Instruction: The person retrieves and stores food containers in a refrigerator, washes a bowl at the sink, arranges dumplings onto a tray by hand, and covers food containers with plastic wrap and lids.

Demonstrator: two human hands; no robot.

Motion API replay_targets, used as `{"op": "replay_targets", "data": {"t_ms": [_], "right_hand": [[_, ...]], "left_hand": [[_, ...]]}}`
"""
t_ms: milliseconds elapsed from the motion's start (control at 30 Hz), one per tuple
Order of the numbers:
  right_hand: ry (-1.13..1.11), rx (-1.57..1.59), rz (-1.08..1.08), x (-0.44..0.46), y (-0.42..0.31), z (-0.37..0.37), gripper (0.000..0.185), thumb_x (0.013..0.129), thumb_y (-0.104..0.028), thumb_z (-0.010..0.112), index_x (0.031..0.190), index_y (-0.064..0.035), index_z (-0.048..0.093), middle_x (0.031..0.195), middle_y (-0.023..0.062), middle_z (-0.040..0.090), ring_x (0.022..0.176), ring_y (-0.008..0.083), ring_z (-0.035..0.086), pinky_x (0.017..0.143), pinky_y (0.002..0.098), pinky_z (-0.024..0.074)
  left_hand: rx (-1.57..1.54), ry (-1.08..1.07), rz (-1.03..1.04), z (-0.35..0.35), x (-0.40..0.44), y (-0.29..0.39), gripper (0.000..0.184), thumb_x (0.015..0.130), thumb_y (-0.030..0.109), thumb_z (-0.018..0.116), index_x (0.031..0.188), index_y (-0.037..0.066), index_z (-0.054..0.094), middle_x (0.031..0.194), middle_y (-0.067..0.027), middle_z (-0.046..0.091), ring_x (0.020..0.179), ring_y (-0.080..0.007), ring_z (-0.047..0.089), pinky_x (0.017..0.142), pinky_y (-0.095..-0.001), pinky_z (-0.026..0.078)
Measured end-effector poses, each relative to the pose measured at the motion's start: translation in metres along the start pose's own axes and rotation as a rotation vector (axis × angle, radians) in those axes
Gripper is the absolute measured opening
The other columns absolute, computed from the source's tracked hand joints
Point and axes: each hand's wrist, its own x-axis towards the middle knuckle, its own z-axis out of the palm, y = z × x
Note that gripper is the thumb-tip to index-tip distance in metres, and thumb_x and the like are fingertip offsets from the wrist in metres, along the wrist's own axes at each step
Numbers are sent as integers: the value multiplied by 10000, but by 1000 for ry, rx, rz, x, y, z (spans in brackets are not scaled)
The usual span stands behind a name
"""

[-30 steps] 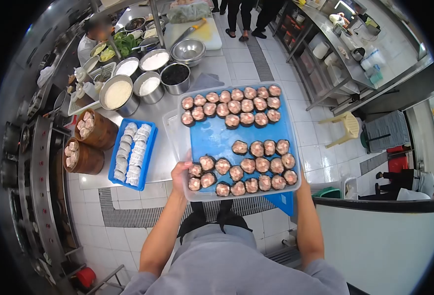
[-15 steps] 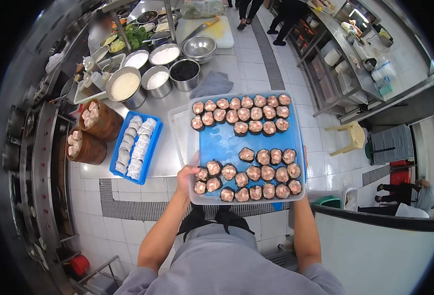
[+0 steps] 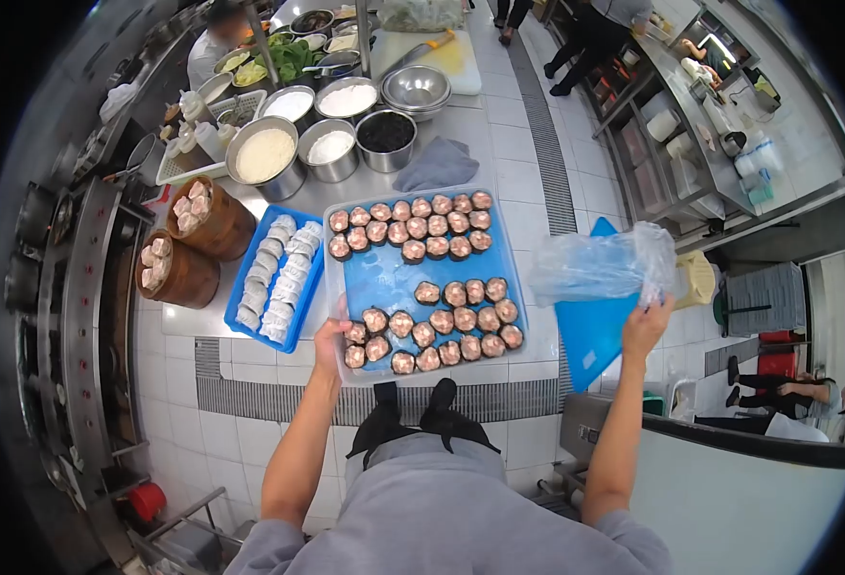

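Observation:
My left hand (image 3: 331, 343) grips the left rim of a clear plastic tray (image 3: 511, 369) with a blue base. Rows of dark-wrapped meat dumplings (image 3: 437, 225) fill its back and front, with bare blue between. On the right, my right hand (image 3: 645, 331) is closed on the edge of a crumpled clear plastic bag (image 3: 600, 264). A flat blue board (image 3: 590, 335) hangs just below the bag, beside the tray. Whether my right fingers also hold the board, I cannot tell.
A blue tray (image 3: 234, 314) of white-wrapped dumplings and two bamboo steamers (image 3: 185, 273) stand left on the steel counter. Behind are metal bowls (image 3: 274, 182) of powders and a grey cloth (image 3: 437, 165). A knife (image 3: 421, 53) lies on a cutting board. Other people stand farther off.
The dumpling tray has shifted left over the counter. My right hand has left the tray's right side and moved outward, and the clear bag and blue board now show there.

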Motion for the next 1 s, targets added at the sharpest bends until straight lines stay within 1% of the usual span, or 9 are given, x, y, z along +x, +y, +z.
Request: {"op": "replay_targets", "data": {"t_ms": [133, 267, 333, 533, 600, 733, 833, 933, 1000], "right_hand": [[51, -90, -17, -3, 30, -27, 334, 792, 38, 538, 1113, 30, 631, 1149, 261, 537, 1046, 472, 560, 879, 505, 474], [42, -123, 51, -13, 37, -49, 329, 781, 51, 530, 1090, 37, 644, 1167, 263, 538, 1059, 473, 560, 892, 498, 477], [48, -140, 68, -20, 42, -58, 330, 779, 54, 530, 1087, 39, 648, 1170, 264, 538, 1060, 472, 561, 892, 497, 477], [18, -163, 96, -23, 50, -74, 320, 804, 14, 561, 1109, 42, 653, 1218, 278, 557, 1063, 491, 557, 909, 494, 469], [64, -220, 22, -24, 60, -74, 237, 932, -116, 622, 1109, 39, 651, 1103, 295, 599, 1024, 482, 576, 858, 513, 461], [22, -83, 366, 14, 35, -96, 257, 974, -193, 608, 1070, 34, 678, 1058, 270, 627, 999, 455, 582, 863, 476, 453], [117, -71, 356, 42, 54, -105, 267, 966, -215, 626, 1024, 42, 672, 985, 242, 654, 929, 431, 612, 817, 471, 458], [192, 181, 433, 62, 69, -125, 311, 963, -264, 654, 915, 43, 664, 761, 128, 621, 725, 299, 611, 677, 423, 449], [47, 338, 720, 68, 81, -144, 361, 964, -317, 665, 849, 25, 668, 666, 18, 555, 601, 143, 523, 558, 331, 402]], "left_hand": [[45, -70, -16, 10, 15, 8, 745, 801, 211, 548, 1500, 27, 367, 1072, -121, 658, 949, -229, 641, 898, -354, 514], [12, -110, -75, -5, 43, -5, 726, 772, 159, 538, 1470, 11, 401, 1314, -140, 576, 1189, -271, 571, 1072, -381, 427], [48, -51, -108, -7, 49, -8, 674, 810, 190, 521, 1461, 49, 421, 1082, -99, 646, 915, -220, 643, 847, -367, 552], [81, -7, -79, 1, 46, -10, 607, 823, 197, 521, 1414, 73, 467, 1053, -81, 636, 931, -215, 633, 887, -360, 531], [96, -21, -90, -16, 55, -14, 575, 838, 213, 531, 1393, 69, 485, 1039, -71, 631, 922, -211, 629, 888, -354, 524], [432, 140, -67, -19, 63, -23, 469, 914, 331, 570, 1292, 55, 551, 1072, -59, 613, 959, -192, 604, 917, -340, 478], [831, 151, 126, 1, 64, -18, 489, 971, 341, 497, 1335, 19, 542, 1222, -111, 614, 1182, -222, 553, 992, -371, 431], [1002, 149, 156, 9, 68, -13, 540, 971, 312, 479, 1412, 1, 496, 1310, -195, 601, 1224, -311, 552, 1064, -380, 382], [1181, 173, 195, 21, 65, -5, 559, 993, 368, 449, 1410, 1, 511, 1152, -239, 674, 1057, -330, 661, 999, -410, 444]]}}
